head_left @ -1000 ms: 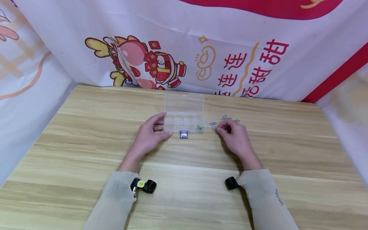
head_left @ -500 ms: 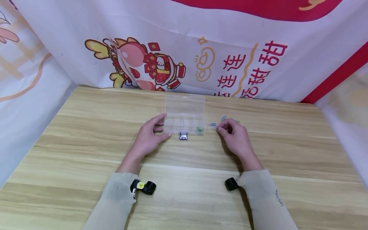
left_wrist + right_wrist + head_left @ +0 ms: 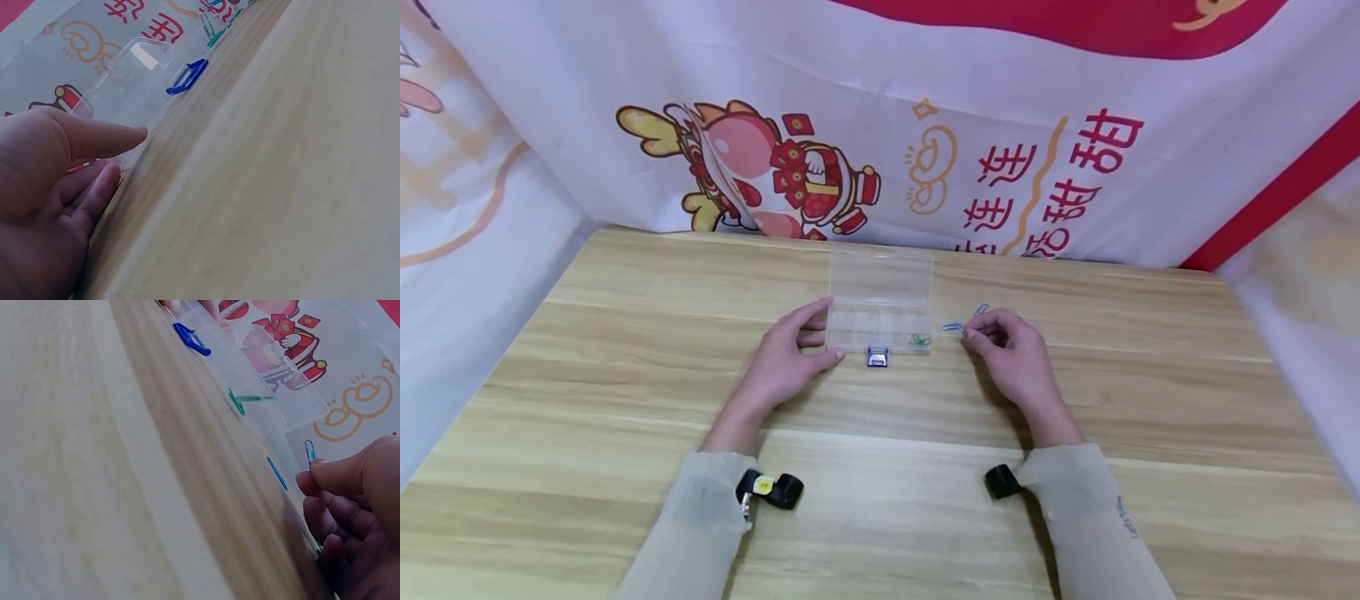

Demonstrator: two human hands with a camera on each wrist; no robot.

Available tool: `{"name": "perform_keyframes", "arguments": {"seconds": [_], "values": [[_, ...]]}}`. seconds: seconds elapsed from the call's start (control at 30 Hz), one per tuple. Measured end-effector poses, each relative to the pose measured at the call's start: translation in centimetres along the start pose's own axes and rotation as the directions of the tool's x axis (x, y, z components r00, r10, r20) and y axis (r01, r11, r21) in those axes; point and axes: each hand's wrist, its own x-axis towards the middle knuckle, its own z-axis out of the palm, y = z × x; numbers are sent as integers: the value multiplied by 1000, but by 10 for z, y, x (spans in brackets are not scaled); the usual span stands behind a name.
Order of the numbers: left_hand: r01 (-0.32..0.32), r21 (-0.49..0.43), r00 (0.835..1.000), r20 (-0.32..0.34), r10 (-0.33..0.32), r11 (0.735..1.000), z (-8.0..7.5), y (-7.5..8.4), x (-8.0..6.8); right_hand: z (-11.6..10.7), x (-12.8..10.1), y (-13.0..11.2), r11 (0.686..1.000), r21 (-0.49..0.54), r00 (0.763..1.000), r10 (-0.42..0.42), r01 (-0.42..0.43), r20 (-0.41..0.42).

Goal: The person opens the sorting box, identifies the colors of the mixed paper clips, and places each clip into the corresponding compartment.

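A clear plastic compartment box (image 3: 841,332) lies on the table with its lid (image 3: 880,279) raised at the back. Holding its left end is my left hand (image 3: 784,354), thumb at the front corner and index finger toward the hinge. Green paperclips (image 3: 921,340) sit in the front right compartment. To the right of the box, my right hand (image 3: 1013,354) pinches a light blue paperclip (image 3: 309,450) between thumb and index finger. Another blue paperclip (image 3: 277,473) lies on the table close to those fingertips. The right hand partly hides the clips behind it.
A blue-framed clasp (image 3: 877,357) sticks out from the box's front edge. One more blue paperclip (image 3: 981,310) lies behind the right hand. The wooden table (image 3: 880,517) meets a printed cloth (image 3: 865,75) at the back.
The head view has shifted slightly. My right hand stays near the clips, its fingers working at the light blue paperclip and covering more of the green ones behind. The left hand keeps its place.
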Motion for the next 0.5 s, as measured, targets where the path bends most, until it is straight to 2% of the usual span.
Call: {"name": "perform_keyframes", "arguments": {"seconds": [0.23,0.5], "values": [[30,5,998,48,-30,1000,-8,4,4,3,1,1,1000,-12,1000,-8,8,18],[40,-43,994,101,-36,998,-12,5,11,2,2,3,1000,6,1000,9,-9,11]]}}
